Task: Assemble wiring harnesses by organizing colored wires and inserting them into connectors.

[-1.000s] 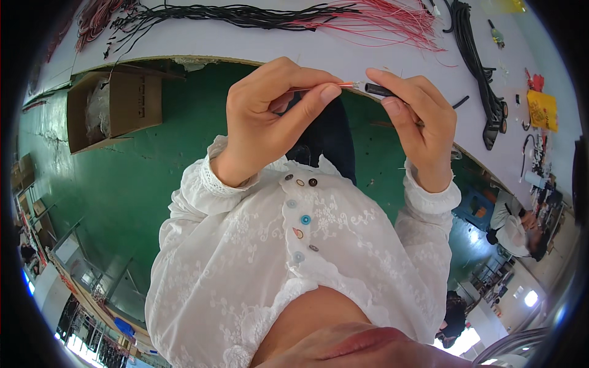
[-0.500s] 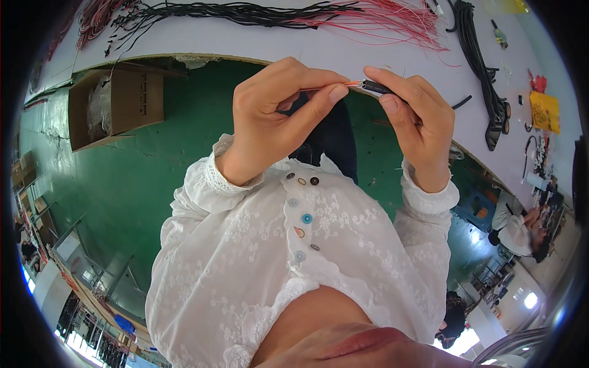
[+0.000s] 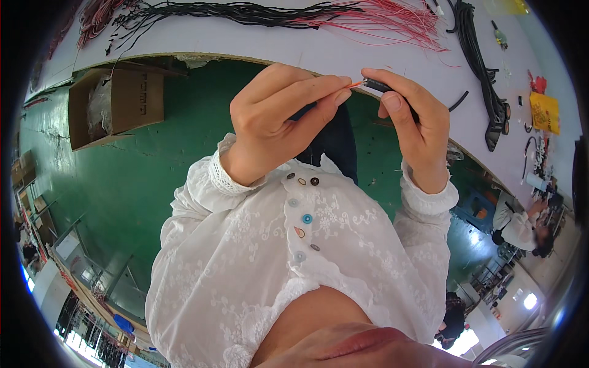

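In front of my chest, at the table's near edge, both hands are raised with fingertips almost meeting. My left hand (image 3: pixel 276 119) pinches a thin orange-red wire (image 3: pixel 356 85) between thumb and forefinger. Thumb and fingers of my right hand (image 3: pixel 426 122) close round a black cable (image 3: pixel 377 85), whose cut end points left. The wire's tip lies right at that end; whether it touches or is joined there is too small to tell. Beyond my right fingers, the cable's tail sticks out over the tabletop.
Across the white table (image 3: pixel 257 44) lies a bundle of black cables (image 3: pixel 239 12) with red wires (image 3: pixel 392 26). More black cable (image 3: pixel 475 61) hangs together at right, near a yellow packet (image 3: pixel 544 113). An open cardboard box (image 3: pixel 147 98) stands at left. Another person (image 3: pixel 518 230) sits at right.
My left hand has shifted slightly down and its fingers have bunched closer. My right fingers have altered their hold, and the cable's tail has swung a little.
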Demonstrator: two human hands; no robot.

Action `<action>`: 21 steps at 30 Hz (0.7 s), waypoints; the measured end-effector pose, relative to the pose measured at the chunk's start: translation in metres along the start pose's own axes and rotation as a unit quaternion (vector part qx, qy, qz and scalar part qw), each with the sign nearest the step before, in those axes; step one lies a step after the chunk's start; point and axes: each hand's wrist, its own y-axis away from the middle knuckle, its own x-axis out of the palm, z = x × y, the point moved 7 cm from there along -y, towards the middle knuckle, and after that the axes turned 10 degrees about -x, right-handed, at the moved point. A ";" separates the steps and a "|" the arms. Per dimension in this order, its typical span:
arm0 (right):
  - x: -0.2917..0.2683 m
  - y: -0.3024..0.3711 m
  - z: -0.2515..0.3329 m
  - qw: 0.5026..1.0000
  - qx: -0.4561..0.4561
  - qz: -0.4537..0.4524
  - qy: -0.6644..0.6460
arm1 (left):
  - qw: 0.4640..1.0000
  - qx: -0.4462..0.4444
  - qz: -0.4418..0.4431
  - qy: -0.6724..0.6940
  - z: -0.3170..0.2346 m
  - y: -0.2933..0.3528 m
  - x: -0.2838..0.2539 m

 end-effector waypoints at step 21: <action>-0.013 -0.006 0.015 0.973 -0.112 0.068 0.191 | 0.994 -0.043 0.101 0.018 0.007 -0.003 -0.002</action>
